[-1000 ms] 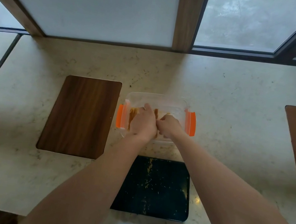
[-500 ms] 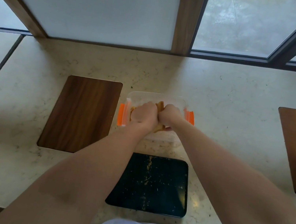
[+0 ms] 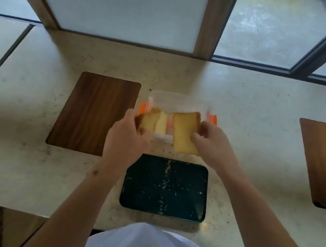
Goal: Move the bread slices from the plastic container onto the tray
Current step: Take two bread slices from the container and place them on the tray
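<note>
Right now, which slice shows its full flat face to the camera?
The slice in the right hand: right slice faces up broad and square. The left slice, in the left hand, is angled and partly hidden.

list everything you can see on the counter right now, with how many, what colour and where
bread slices: two lifted, golden, one per hand over the container's near edge; possibly more inside, pale, unclear
plastic container: one, clear with orange clips, counter centre
tray: one, black, crumb-strewn, nearest the person
wooden boards: two, dark brown, far left and far right
counter: one, beige stone
left hand: grip on left slice
right hand: grip on right slice
</note>
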Motion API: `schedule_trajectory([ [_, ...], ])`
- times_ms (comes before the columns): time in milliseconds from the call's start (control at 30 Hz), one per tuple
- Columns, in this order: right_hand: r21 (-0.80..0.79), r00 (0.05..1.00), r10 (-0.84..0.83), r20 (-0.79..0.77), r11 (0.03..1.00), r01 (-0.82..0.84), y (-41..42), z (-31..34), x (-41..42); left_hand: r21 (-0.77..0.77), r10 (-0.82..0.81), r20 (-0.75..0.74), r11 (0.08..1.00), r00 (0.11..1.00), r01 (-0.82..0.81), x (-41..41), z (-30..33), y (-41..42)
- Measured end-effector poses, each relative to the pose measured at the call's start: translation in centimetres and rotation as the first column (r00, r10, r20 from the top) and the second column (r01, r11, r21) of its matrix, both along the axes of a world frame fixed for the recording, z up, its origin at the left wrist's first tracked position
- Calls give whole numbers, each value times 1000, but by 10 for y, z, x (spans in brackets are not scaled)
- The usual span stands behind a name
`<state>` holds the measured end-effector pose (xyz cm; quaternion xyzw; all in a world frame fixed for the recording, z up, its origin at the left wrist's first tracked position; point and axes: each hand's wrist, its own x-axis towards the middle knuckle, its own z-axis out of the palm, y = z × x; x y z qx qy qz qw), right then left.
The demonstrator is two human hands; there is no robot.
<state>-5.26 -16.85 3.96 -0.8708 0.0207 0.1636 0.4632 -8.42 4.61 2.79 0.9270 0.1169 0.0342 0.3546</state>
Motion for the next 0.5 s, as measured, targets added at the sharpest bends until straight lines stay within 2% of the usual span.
schedule_trajectory([
  [100, 113, 990, -12, -139, 993, 28, 8, -35, -41, -127, 136, -202, 978, 970, -164, -44, -32, 20],
  [167, 98, 969, -16, -248, 994, 41, 13, -67, -62, -195, 159, -308, 954, 938, -226, -71, -55, 32],
  [267, 41, 918, -25, -397, 998, 44, 20, -109, -84, -235, 182, -355, 932, 917, -276, -106, -79, 48],
  [400, -76, 914, 55, -401, 993, -93, 32, -135, -81, -241, 181, -388, 927, 904, -289, -132, -91, 62],
  [500, -152, 930, 130, -344, 970, -191, 41, -142, -57, -256, 186, -395, 918, 900, -302, -136, -95, 69],
])
